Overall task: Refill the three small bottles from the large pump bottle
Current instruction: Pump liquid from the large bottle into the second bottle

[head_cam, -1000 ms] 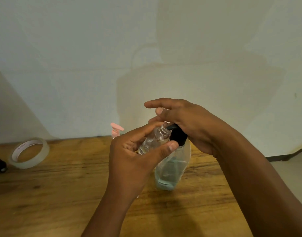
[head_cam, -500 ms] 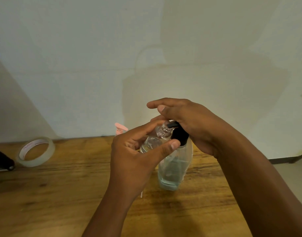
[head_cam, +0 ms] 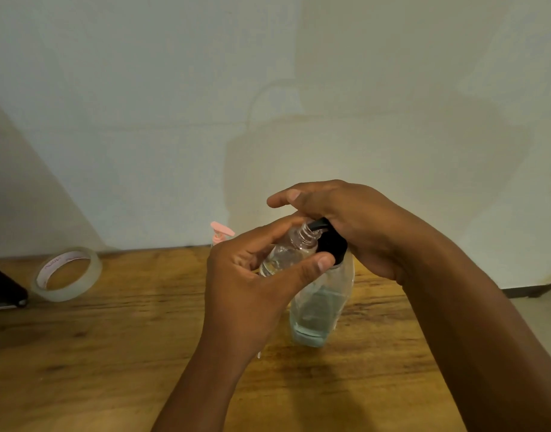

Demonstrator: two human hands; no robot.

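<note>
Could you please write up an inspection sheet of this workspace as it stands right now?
Surface: wooden table, bare grain visible.
Job's things: large pump bottle upright on the table, partly filled with clear liquid; small bottle tilted, its open neck at the black pump spout; pink pump top behind the left hand.
Clutter: tape roll at the left; dark object at the left edge.
Hands: left hand grips the small bottle; right hand rests on the pump head, fingers relaxed.
Cables: nothing seen.
Surroundings: plain wall behind.
</note>
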